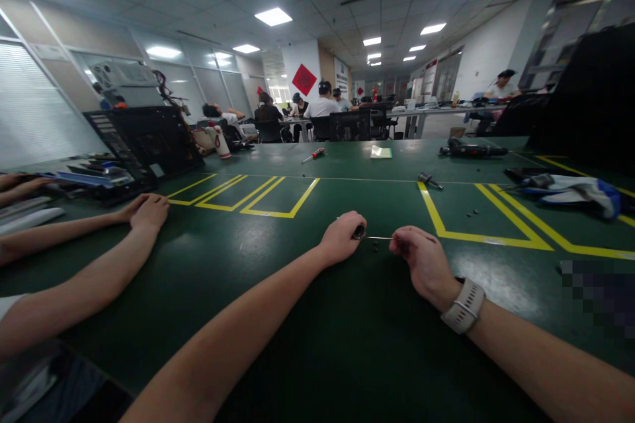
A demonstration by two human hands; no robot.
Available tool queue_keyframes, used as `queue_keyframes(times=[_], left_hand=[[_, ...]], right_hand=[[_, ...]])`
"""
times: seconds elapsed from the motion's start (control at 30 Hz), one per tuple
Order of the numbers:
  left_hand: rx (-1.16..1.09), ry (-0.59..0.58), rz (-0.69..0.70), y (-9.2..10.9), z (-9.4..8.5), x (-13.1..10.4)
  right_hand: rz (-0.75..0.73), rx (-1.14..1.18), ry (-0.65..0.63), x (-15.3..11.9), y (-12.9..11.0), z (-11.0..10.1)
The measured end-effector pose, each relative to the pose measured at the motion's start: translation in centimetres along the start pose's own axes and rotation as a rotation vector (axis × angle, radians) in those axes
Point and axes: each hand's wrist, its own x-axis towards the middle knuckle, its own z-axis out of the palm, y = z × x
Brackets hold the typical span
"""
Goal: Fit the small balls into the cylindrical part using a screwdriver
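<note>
My left hand (343, 236) is closed around a dark, round part (358, 232) whose hollow end faces right. A thin metal rod (380, 238) is pinched in my right hand (419, 258), its tip at or near that hollow end. Whether the rod has a handle is hidden by my fingers. Between the hands, a few small dark pieces (376, 246) lie on the green table (317, 317). More small dark pieces (472, 213) rest inside the yellow tape outline to the right.
A metal part with a shaft (429, 180), a red-handled screwdriver (313, 156), a pale notepad (381, 152) and a black tool (473, 149) lie farther back. Blue-white gloves (578, 193) are at right. A co-worker's hands (149, 210) rest at left, near an opened computer case (149, 145).
</note>
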Motion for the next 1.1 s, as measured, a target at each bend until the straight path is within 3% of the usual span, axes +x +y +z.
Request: queue_keyframes(times=[0.33,0.53,1.1], left_hand=[[-0.047,0.013,0.019,0.12,-0.22,-0.15],[-0.126,-0.038,0.074,0.48,-0.34,-0.25],[-0.039,-0.138,0.148,0.61,-0.54,-0.30]], right_hand=[[-0.053,-0.094,0.094,0.20,0.62,-0.06],[-0.087,-0.151,0.131,0.00,0.38,0.34],[-0.077,0.019,0.286,0.37,0.25,0.12]])
